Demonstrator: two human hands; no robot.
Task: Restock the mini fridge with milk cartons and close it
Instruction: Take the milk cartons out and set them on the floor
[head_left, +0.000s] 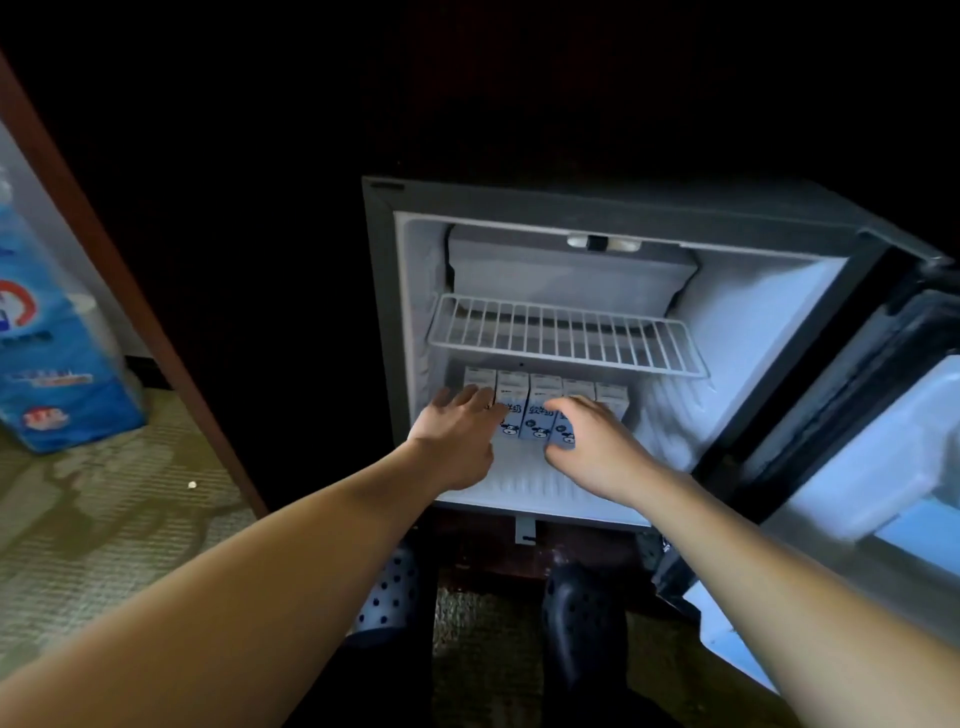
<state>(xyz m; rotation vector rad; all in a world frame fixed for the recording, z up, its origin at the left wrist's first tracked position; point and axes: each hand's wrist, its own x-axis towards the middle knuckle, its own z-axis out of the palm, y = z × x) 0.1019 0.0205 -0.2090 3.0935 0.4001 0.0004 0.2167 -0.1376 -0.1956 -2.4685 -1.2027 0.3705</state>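
The head view looks down into an open mini fridge (379, 312) set in a dark cabinet, its door (878, 447) swung wide to the right. Five milk cartons (543, 410) stand upright in a row, side by side and touching, at the far end of the fridge floor, just under the white wire shelf (566, 332). They are pale with blue print and a small cartoon face low on the front. Above the shelf sits a closed white freezer box (571, 270). The left grip (457, 441), a bare hand, reaches in with its fingers straight and slightly spread. The fingertips lie against the leftmost carton, so this grip is open and holds nothing. The right grip (597, 447), also a bare hand, is at the right part of the row. Its fingers curl over the top of the fourth carton (577, 388) and its thumb sits low at that carton's front, so it grips that carton. The fifth carton shows just past its knuckles. Both forearms stretch in from the near edge. Near the fridge base, two dark perforated shoes (582, 618) stand on a patterned carpet (104, 519). At far left a blue printed package (47, 338) stands on the carpet, beyond a slanted reddish wooden frame (104, 249).
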